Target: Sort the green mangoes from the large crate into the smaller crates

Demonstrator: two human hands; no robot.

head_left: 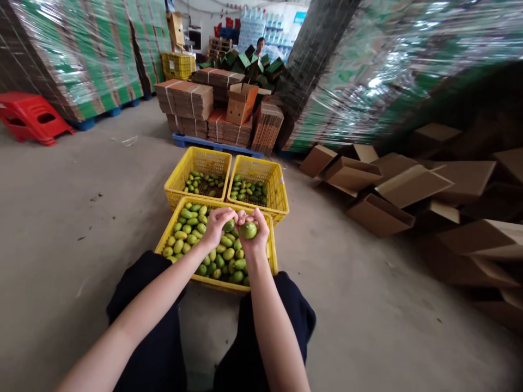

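Above the near yellow crate (163, 242), which is filled with green and yellowish mangoes (192, 222), both hands are raised close together. My left hand (217, 224) has its fingers closed around a dark green mango (230, 225), partly hidden by them. In my right hand (259, 224) sits a rounder green mango (248, 230), its end facing me. The fingertips of the two hands meet or nearly meet between the fruits.
Behind the near crate stand two yellow crates, left (171, 190) and right (280, 193), each partly filled with green mangoes. Bundled cardboard (186, 100) lies on a blue pallet (216, 146). Open boxes (412, 185) are heaped right; a red stool (35, 114) stands left. A person (260, 46) is far back.
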